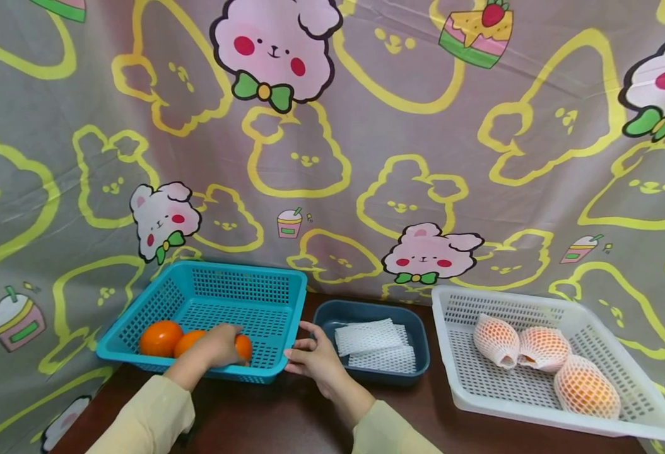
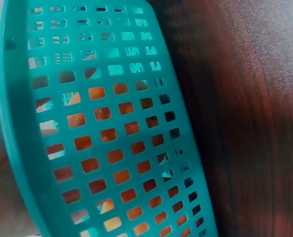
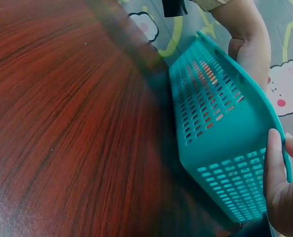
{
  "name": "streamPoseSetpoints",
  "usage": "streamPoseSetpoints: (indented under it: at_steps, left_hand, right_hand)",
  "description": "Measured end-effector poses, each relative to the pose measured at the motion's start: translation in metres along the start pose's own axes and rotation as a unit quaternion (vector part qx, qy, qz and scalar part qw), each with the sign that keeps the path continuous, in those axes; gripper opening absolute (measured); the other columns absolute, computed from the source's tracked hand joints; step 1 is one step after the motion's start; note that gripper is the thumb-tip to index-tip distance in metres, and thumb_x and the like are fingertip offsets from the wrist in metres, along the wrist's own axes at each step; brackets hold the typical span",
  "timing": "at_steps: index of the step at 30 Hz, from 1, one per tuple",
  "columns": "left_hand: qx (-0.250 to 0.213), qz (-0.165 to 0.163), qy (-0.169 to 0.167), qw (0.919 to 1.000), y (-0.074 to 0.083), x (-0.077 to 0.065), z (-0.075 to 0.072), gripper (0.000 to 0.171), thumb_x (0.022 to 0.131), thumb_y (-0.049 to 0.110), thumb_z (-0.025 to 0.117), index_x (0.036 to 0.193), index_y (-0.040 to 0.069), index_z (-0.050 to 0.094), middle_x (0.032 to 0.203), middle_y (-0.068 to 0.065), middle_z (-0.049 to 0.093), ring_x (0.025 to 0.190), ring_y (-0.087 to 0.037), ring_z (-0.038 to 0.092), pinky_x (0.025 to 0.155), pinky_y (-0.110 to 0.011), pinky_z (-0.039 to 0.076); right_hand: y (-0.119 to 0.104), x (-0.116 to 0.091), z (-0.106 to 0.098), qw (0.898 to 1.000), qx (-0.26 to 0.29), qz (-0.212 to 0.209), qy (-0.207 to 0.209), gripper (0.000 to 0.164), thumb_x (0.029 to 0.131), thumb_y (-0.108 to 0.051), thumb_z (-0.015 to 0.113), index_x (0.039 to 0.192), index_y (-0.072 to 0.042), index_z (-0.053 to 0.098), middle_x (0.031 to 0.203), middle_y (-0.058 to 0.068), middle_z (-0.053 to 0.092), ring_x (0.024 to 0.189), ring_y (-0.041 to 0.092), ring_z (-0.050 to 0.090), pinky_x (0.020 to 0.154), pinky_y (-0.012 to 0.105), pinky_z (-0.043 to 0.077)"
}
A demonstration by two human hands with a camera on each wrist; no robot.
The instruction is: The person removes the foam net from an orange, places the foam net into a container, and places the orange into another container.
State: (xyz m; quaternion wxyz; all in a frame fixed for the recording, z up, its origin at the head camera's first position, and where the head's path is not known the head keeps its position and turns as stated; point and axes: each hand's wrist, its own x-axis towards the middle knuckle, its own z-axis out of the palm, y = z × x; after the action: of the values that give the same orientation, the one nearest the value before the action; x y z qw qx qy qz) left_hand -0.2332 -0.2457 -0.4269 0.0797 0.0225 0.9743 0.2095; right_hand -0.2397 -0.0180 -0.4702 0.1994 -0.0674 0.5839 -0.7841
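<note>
In the head view, several oranges lie along the near side of the teal basket. My left hand reaches over the near rim and grips the rightmost orange, its fingers curled down over it and partly hiding the fruit. Orange colour shows through the holes of the basket wall in the left wrist view. My right hand pinches the basket's right rim near its front corner. From the right wrist, a digit lies along the outer wall.
Right of the teal basket, a dark blue tray holds white foam net sleeves. Farther right, a white basket holds several fruits in foam nets. All stand on a dark wooden table before a patterned curtain.
</note>
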Motion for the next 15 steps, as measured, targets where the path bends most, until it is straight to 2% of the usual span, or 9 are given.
streamPoseSetpoints:
  at_steps: [9,15]
  left_hand:
    - [0.0,-0.017,0.011,0.9998,0.0009,-0.0023,0.0016,0.079,0.077,0.022,0.091,0.137,-0.014,0.055,0.129,-0.033,0.057,0.101,-0.035,0.059,0.087,-0.053,0.053]
    - [0.005,-0.016,0.022,0.9996,0.0002,-0.0023,0.0001,0.081,0.079,0.024,0.09,0.138,-0.015,0.053,0.133,-0.036,0.053,0.113,-0.044,0.056,0.094,-0.058,0.05]
  right_hand:
    - [-0.001,-0.0047,0.0034,1.0,-0.021,-0.005,0.004,0.067,0.095,0.006,0.067,0.154,0.001,0.034,0.106,0.014,0.063,0.078,0.017,0.069,0.073,0.037,0.061]
    - [-0.0016,-0.0041,-0.001,0.999,-0.028,-0.014,-0.007,0.069,0.095,0.005,0.068,0.155,0.003,0.034,0.107,0.014,0.061,0.077,0.016,0.069,0.076,0.037,0.061]
